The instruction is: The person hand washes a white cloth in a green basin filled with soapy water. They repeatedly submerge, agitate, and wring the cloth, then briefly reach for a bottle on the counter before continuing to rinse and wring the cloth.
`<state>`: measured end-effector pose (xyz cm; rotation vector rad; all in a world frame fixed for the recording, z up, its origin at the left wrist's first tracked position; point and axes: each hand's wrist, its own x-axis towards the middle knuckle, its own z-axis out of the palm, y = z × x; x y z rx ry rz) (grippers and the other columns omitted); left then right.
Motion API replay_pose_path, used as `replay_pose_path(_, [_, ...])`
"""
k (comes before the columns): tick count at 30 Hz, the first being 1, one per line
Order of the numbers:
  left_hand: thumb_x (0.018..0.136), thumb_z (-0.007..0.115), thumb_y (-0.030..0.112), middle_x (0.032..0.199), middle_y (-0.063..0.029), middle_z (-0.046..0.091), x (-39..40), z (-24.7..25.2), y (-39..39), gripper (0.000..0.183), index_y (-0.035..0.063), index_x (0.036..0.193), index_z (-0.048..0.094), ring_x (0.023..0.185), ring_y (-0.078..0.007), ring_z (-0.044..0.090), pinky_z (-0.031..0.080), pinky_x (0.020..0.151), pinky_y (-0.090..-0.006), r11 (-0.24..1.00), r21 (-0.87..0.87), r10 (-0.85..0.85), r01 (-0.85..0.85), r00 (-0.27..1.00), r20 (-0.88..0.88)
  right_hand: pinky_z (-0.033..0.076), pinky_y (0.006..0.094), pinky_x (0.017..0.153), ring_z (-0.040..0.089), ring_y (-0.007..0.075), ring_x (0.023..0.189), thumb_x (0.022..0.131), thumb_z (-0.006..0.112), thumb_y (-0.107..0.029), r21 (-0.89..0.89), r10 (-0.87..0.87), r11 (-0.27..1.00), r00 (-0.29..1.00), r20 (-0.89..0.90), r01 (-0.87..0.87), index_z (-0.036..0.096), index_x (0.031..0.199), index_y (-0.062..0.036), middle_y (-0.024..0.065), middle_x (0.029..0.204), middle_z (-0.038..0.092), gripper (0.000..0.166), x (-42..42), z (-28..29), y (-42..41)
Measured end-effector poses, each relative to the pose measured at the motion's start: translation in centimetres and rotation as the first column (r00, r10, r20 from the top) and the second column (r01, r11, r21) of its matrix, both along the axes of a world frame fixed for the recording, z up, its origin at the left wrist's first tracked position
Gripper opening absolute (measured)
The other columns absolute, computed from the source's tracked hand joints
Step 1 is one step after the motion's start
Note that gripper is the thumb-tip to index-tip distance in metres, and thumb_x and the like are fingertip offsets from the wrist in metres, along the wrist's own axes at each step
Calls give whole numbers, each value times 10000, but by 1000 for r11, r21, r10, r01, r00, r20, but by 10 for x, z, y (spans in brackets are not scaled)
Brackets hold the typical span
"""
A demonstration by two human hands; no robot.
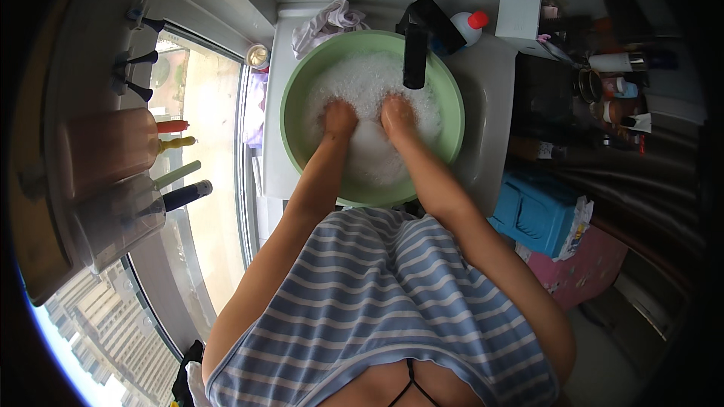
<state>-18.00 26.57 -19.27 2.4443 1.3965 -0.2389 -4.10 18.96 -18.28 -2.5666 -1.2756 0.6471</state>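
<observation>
A round light-green plastic basin (287,118) stands on the white sink in front of me, holding cloudy water topped with soap suds (367,73). Both hands are dipped into it. My left hand (340,118) shows only its back and wrist; foam and water cover the fingers. To its right, my right hand (397,113) is wet and likewise sunk past the knuckles. Whether either one grips anything under the surface is hidden. Between the wrists lies a smooth pale patch (370,141), either cloth or cloudy water. A black faucet (416,62) reaches over the basin's far right rim.
A crumpled whitish cloth (331,22) lies behind the basin. Beside the faucet stands a bottle with a red cap (478,20). The white sink (478,107) extends right, near a blue plastic container (534,212). Clear wall holders (119,215) with handled tools hang left by the window.
</observation>
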Motion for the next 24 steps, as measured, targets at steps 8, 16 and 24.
replay_pose_path(8, [751,652,158,811,-231,647,23,89,-23,188,-10,836,651,770,-366,638,488,682,-437,959,-279,203,45,575,792,483,393,754,590,272,831,908,487,-269,-439,-477,486,-191,-858,756,619,983,-64,124,926,616,255,6,-1,22])
replay_pose_path(16, [771,641,313,635,-200,615,23,107,-60,290,51,649,663,594,-379,618,503,564,-461,985,173,-107,-10,753,649,434,308,722,536,175,812,888,577,-336,115,13,842,195,-981,526,625,873,-95,31,872,597,247,-26,-37,9])
replay_pose_path(24, [856,616,366,557,-166,571,35,122,-73,440,56,547,576,510,-363,564,438,479,-443,935,311,-77,-170,759,647,450,367,857,562,242,985,878,533,-289,-293,-132,806,-326,-936,514,607,980,-73,103,1000,623,250,-19,55,12])
